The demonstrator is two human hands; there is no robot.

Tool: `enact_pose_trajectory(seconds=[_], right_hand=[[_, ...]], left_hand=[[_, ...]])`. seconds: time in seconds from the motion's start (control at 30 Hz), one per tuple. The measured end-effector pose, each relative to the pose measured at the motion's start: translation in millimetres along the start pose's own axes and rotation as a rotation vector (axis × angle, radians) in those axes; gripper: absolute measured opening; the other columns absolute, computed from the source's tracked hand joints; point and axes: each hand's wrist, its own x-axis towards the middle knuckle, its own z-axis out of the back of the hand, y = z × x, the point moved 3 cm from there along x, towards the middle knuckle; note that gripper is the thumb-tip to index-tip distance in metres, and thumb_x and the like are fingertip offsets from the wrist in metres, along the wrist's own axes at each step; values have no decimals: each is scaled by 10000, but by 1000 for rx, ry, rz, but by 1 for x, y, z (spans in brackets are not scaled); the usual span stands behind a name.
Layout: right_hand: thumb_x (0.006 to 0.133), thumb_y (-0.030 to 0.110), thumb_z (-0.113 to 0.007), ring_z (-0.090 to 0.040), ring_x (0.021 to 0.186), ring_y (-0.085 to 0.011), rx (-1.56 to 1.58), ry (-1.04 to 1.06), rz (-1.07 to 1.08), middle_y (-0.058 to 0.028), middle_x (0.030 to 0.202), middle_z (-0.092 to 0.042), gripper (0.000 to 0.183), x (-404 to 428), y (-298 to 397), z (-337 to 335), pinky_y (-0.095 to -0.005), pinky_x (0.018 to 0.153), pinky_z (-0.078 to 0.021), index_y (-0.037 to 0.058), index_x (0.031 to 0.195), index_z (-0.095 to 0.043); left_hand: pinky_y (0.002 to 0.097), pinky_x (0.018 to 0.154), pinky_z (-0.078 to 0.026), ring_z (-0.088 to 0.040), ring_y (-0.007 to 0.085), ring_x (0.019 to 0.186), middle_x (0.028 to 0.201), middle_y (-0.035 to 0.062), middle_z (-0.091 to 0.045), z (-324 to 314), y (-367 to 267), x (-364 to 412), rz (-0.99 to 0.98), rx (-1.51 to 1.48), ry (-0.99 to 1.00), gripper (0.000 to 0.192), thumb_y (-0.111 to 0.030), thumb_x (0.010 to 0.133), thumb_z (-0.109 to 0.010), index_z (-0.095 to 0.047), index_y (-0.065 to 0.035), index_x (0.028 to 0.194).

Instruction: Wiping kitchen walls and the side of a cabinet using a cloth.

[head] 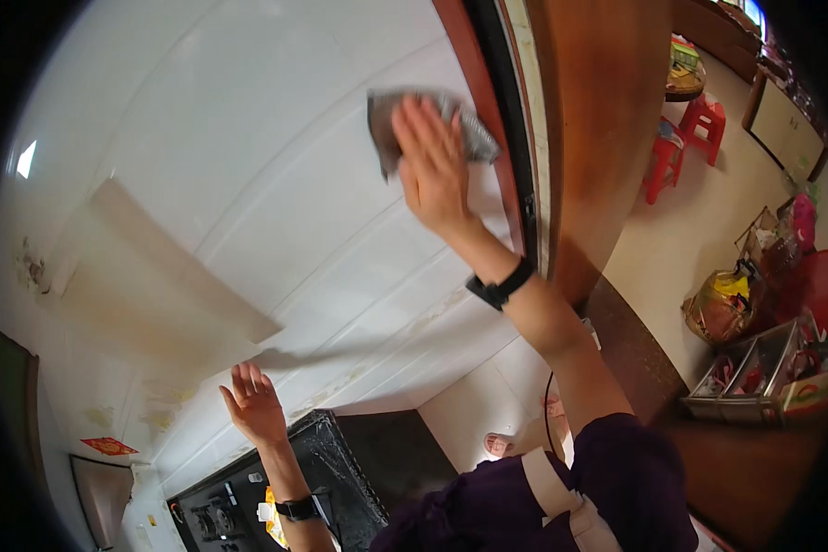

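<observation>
My right hand (431,165) lies over a grey cloth (384,131), pressing it against the white tiled wall (283,124) beside the reddish-brown door frame (461,41). Its fingers are extended and slightly blurred; part of the cloth hangs out on both sides of the palm. Lower down, my left hand (257,407) is raised with its fingers apart and nothing in it. Behind that hand is the lower wall, and whether the fingertips touch it I cannot tell. Black bands circle both wrists.
Below my left arm runs a black countertop (317,455) with a gas stove (217,521). A wooden door (600,124) stands at the right. Beyond it are red plastic stools (704,127), a filled bag (721,307) and a divided storage box (738,386). Yellowish stains (159,414) mark the wall.
</observation>
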Motion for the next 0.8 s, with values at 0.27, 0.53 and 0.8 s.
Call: enact_pose_trajectory(seconds=[0.27,0.53,0.8], right_hand=[[888,-48,-492,-295,1454,-417,55,18,-615,-286,1522,-365,481,-249,-59,32,-505,1188,-233,-105,1366,-499],[851,-112,-479,-517,1289,-352,101,-73,-124,-150,1367,-579,467,-63,-32,22,-425,1082,-393,-24,1290,-612],[793,28,-720,-670,927,-225,577,428,41,-51,1033,-701,203,-216,81,-36,-348,771,-542,63,993,-713]], left_hand=[[286,763,-523,-655,184,966,995,55,-678,47,87,-146,374,268,-273,324,-388,1013,-520,-642,-89,1034],[352,903,-529,-679,273,1054,1196,152,-685,87,162,-294,783,337,-792,371,-293,1004,-556,-590,-40,1272],[361,893,-547,-689,271,1039,1139,175,-702,48,199,-320,730,412,-749,334,-238,984,-606,-628,-1,1217]])
